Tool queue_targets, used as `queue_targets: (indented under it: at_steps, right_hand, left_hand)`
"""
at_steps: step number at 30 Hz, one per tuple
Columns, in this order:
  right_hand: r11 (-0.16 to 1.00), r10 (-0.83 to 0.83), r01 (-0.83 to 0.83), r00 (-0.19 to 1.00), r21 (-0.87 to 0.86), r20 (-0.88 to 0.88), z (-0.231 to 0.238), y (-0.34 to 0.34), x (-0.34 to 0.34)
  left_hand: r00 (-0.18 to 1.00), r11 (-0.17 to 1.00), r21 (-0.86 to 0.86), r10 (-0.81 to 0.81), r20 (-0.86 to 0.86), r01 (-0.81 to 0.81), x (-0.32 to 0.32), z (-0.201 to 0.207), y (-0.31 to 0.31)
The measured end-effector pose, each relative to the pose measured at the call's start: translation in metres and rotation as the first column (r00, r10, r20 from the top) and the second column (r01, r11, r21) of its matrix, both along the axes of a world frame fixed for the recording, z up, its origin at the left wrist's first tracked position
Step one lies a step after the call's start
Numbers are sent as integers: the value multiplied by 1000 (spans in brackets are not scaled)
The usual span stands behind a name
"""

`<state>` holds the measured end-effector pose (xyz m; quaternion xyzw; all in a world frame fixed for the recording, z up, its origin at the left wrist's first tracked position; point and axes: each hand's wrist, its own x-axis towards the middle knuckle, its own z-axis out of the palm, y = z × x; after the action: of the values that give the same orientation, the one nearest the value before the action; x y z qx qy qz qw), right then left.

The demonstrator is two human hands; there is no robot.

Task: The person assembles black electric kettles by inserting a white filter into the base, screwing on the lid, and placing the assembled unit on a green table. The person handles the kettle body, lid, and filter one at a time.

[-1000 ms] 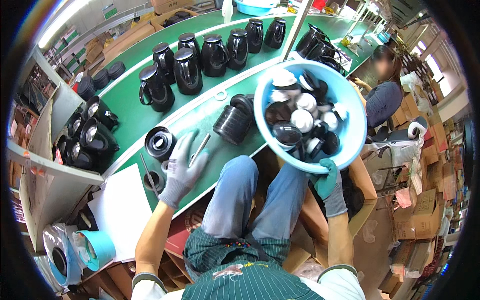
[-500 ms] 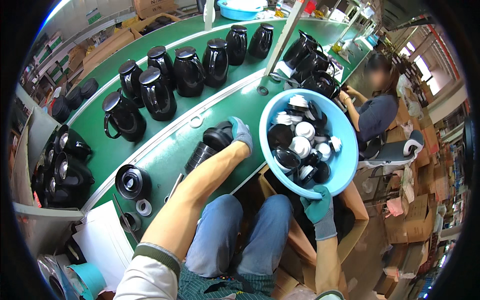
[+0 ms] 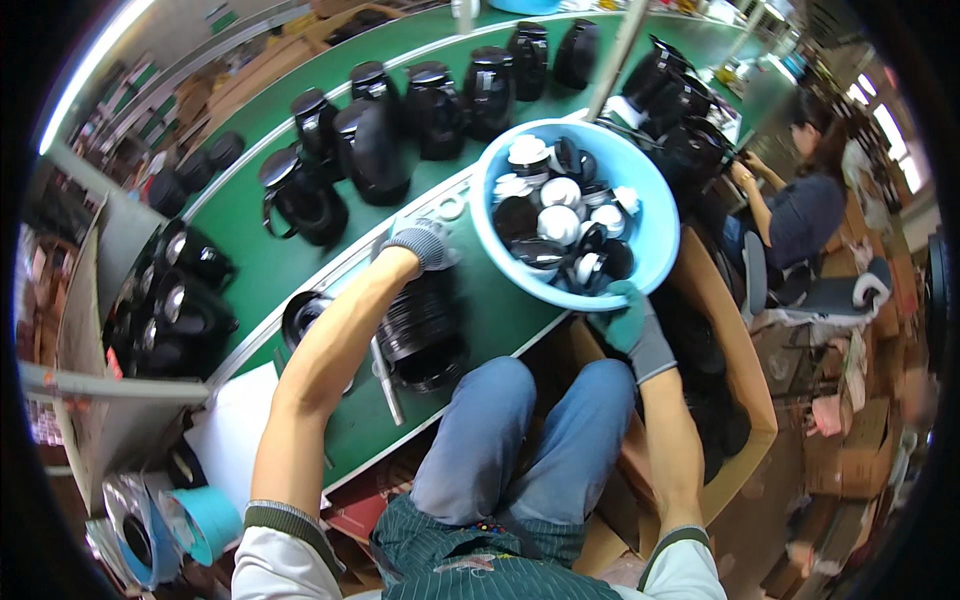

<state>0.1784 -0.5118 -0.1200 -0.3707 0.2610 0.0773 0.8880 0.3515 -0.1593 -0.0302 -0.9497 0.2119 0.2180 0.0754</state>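
My right hand (image 3: pixel 622 318), in a green and grey glove, grips the near rim of a light blue basin (image 3: pixel 660 262). Black and white jug lids (image 3: pixel 560 208) fill the basin, which is over the green bench. My left hand (image 3: pixel 422 245), also gloved, is just beyond a row of stacked black round parts (image 3: pixel 425 335) near the bench's front edge. Motion blurs its fingers and I cannot make out anything in them. A pale ring (image 3: pixel 452 207) lies between that hand and the basin.
Black jugs (image 3: pixel 436 110) stand in a row along the bench; more jugs (image 3: pixel 185 290) cluster at left. A metal rod (image 3: pixel 388 385) lies beside the stack. An open cardboard box (image 3: pixel 745 455) sits below the basin. At right, a seated person (image 3: pixel 805 205) handles black jugs (image 3: pixel 690 145).
The basin has moved left and farther over the bench in my right hand. The black round parts are closer to the front edge. My left hand is now beyond them. The view has shifted.
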Motion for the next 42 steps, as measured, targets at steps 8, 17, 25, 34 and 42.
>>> queue_targets:
  at_steps: [8, 17, 25, 34, 42]
  right_hand:
    - [979, 143, -145, 989, -146, -25, 38, 21, -2]
    - [970, 242, -244, 955, 7, -171, 73, 67, -29]
    - [867, 445, -399, 890, -298, 101, 107, 148, -91]
    - [149, 933, 333, 264, -931, 244, 239, 319, -68]
    - [88, 996, 405, -38, -910, 80, 260, 326, -118]
  left_hand:
    - [866, 644, -761, 332, 374, 82, -142, 16, 126]
    - [246, 758, -556, 643, 726, -341, -206, -5, 370]
    - [434, 807, -423, 581, 688, -411, -171, 15, 482]
    - [730, 892, -439, 231, 643, 104, -266, 163, 367]
    - [840, 557, -700, 8, 543, 447, -351, 171, 281]
